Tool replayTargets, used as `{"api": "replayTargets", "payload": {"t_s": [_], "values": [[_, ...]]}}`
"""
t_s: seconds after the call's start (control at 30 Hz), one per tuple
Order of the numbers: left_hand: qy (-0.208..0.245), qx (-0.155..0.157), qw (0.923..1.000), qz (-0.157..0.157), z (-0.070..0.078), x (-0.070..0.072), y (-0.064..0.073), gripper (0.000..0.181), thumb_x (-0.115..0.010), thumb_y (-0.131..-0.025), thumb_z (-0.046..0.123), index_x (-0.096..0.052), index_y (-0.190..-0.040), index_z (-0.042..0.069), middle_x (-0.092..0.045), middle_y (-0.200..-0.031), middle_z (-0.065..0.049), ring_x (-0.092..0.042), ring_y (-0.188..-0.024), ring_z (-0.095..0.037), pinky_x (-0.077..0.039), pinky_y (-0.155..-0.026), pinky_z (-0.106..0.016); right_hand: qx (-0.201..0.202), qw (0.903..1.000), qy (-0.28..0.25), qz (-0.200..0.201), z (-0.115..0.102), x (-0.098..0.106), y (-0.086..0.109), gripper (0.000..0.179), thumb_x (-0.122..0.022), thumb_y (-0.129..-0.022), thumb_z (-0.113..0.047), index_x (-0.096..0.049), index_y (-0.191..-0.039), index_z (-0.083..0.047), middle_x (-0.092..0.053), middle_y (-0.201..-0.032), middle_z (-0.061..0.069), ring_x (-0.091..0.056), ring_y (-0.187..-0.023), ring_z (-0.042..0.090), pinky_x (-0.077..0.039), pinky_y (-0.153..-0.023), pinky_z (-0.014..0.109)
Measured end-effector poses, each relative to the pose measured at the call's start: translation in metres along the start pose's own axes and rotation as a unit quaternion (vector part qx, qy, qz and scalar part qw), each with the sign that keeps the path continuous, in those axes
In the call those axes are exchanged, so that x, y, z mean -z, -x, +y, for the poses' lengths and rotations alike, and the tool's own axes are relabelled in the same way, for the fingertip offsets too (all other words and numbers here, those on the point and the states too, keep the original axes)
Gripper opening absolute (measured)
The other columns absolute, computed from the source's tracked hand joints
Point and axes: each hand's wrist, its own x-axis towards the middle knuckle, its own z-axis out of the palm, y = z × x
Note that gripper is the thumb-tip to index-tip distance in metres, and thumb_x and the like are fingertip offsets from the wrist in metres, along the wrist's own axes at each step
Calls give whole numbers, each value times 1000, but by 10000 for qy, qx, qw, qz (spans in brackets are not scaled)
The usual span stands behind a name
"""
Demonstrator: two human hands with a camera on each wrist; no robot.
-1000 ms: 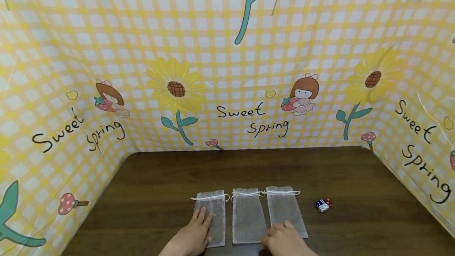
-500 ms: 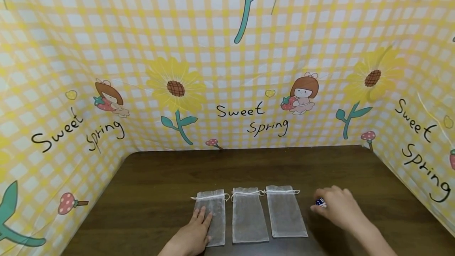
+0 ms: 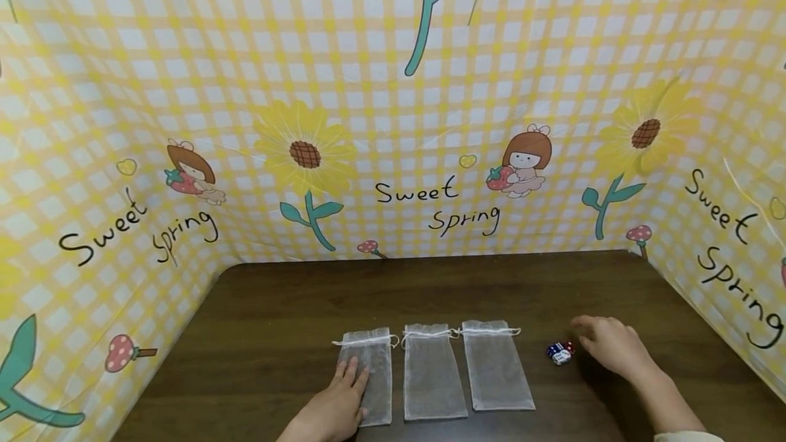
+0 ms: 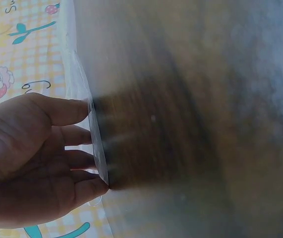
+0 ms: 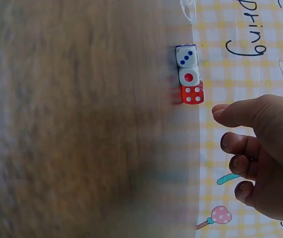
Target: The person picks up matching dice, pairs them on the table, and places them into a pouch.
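Three sheer white drawstring pouches lie side by side in the head view: the left pouch (image 3: 379, 387), the middle pouch (image 3: 432, 377) and the right pouch (image 3: 499, 370). My left hand (image 3: 334, 400) rests on the left pouch with its fingers extended; the left wrist view shows its fingertips touching the sheer fabric edge. To the right of the pouches sits a small cluster of dice (image 3: 559, 353), blue, white and red. Just right of that cluster hovers my right hand (image 3: 614, 346), fingers loosely bent and holding nothing. In the right wrist view a red die (image 5: 193, 94) is nearest its thumb.
The dark wooden table (image 3: 276, 305) carries everything. A yellow checked curtain (image 3: 393, 121) with printed flowers and lettering stands along its back and both sides. White drawstrings (image 3: 454, 334) stick out between the pouch tops.
My right hand has gone from the right pouch's lower edge to the dice, then drawn back to their right. The dice sit in nearly the same place. My left hand has stayed put.
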Motion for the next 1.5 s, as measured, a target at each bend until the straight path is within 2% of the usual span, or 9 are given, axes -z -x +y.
{"api": "replayTargets", "payload": {"t_s": [0.07,0.3,0.4,0.47,0.6,0.73,1.0,1.3,1.5], "values": [[2,15,10000,18,0,-1,0,57,-59,-89,21,-40,-136,-4,-23,-143,-30,-19,-129,-50,-46,-79,-52,13,10000,19,-50,1,-1,0,25,-65,-79,-6,-66,-104,-6,-67,-91,13,-56,-66,24,-37,-49,39],[-25,17,10000,46,0,-1,0,57,-59,-88,22,-40,-135,-4,-24,-143,-31,-19,-129,-49,-45,-80,-52,-70,9990,204,-385,2,-2,-1,21,-69,-77,-9,-68,-98,-7,-67,-95,12,-59,-89,40,-41,-68,58],[-17,-6,10000,21,0,0,0,57,-59,-89,22,-40,-136,-4,-24,-143,-31,-19,-129,-49,-43,-84,-53,-140,9984,223,-500,2,-3,0,24,-70,-78,-12,-68,-101,-8,-66,-98,14,-58,-91,41,-41,-69,58],[-11,-9,10000,-2,1,0,0,57,-58,-89,22,-40,-136,-4,-23,-143,-30,-19,-130,-49,-42,-86,-53,-171,9982,145,-561,2,-5,0,29,-70,-78,-12,-66,-107,-7,-66,-93,14,-59,-81,37,-43,-62,52],[-44,-5,10000,1,1,1,0,57,-59,-89,22,-40,-136,-4,-24,-143,-31,-19,-130,-49,-42,-86,-53,32,9989,98,-453,0,-7,1,35,-71,-76,-10,-65,-111,-5,-65,-95,17,-60,-81,36,-44,-58,50],[-43,3,10000,8,1,1,0,57,-59,-88,21,-40,-135,-4,-24,-142,-31,-19,-129,-49,-42,-86,-53,213,9991,137,-342,0,-8,0,31,-71,-75,-8,-68,-105,-7,-66,-99,16,-60,-90,38,-44,-64,56],[-82,-34,9999,51,2,2,2,57,-59,-88,21,-40,-135,-5,-25,-142,-31,-20,-129,-50,-41,-87,-53,42,9983,10,-574,-4,-8,0,30,-70,-71,-3,-69,-101,-8,-65,-99,16,-59,-93,40,-43,-67,56],[-113,-59,9999,69,2,3,2,57,-59,-89,22,-40,-135,-5,-25,-142,-31,-20,-129,-50,-41,-87,-53,73,9984,38,-552,-5,-6,2,19,-72,-73,-7,-69,-90,-15,-66,-89,6,-61,-85,33,-44,-65,53],[-154,-141,9995,228,3,2,3,57,-59,-88,21,-40,-134,-7,-26,-141,-33,-21,-128,-50,-40,-88,-53,255,9992,218,-237,-9,3,5,17,-74,-72,-11,-69,-87,-16,-66,-85,3,-61,-82,32,-43,-64,53]]}}
